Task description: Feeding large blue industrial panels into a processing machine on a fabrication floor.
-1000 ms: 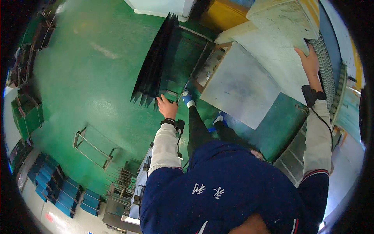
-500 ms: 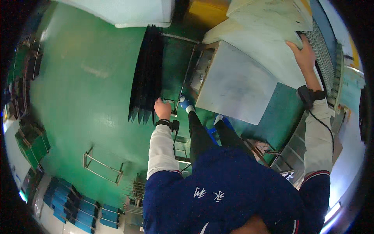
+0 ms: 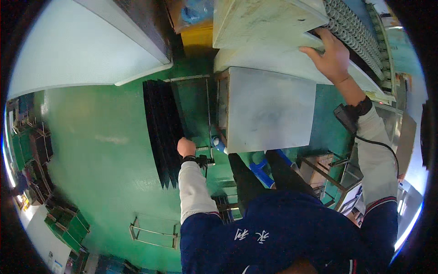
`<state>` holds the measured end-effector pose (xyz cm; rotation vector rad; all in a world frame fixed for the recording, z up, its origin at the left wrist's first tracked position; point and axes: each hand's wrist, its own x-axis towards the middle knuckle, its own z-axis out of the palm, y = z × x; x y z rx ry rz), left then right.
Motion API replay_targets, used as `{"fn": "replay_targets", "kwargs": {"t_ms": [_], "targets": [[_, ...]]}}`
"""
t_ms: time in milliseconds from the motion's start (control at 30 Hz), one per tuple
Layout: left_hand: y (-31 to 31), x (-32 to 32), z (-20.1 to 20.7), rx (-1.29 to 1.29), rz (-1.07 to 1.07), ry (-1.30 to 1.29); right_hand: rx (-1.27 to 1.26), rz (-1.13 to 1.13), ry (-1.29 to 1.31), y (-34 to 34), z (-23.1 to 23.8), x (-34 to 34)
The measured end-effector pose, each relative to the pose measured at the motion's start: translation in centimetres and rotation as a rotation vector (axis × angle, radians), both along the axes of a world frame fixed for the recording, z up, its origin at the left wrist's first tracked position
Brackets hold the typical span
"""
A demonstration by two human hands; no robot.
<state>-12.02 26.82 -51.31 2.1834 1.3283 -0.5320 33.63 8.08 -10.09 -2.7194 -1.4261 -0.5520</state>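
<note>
While black strips (image 3: pixel 160 132) lie beside the curled left hand (image 3: pixel 186 147), grip unclear, the right hand (image 3: pixel 332 58) spreads wide.

We hold our left hand (image 3: pixel 186 147) curled at the end of an extended arm (image 3: pixel 195 189) (its fingertips are hidden), while our right hand (image 3: pixel 333 57) reaches farther forward, thumb (image 3: pixel 310 53) spread from bent fingers (image 3: pixel 325 36).

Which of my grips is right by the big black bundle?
Your left grip, curled at the black bundle's right edge. Your right grip is spread beside the grey rings, well away from the bundle.
</note>
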Motion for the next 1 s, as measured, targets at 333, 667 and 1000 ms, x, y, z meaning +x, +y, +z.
{"fn": "replay_targets", "kwargs": {"t_ms": [333, 667, 1000], "targets": [[-1.8, -2.4, 5.9, 0.096, 0.002, -0.098, 0.059, 0.018, 0.018, -0.1, 0.8, -0.6], [-1.5, -5.9, 18.7, 0.191, -0.054, -0.117, 0.096, 0.032, 0.142, -1.0, 2.4, -1.5], [-7.5, -14.4, 35.9, 0.387, 0.242, -0.539, 0.149, 0.093, 0.213, -2.6, 2.9, -1.4]]}}
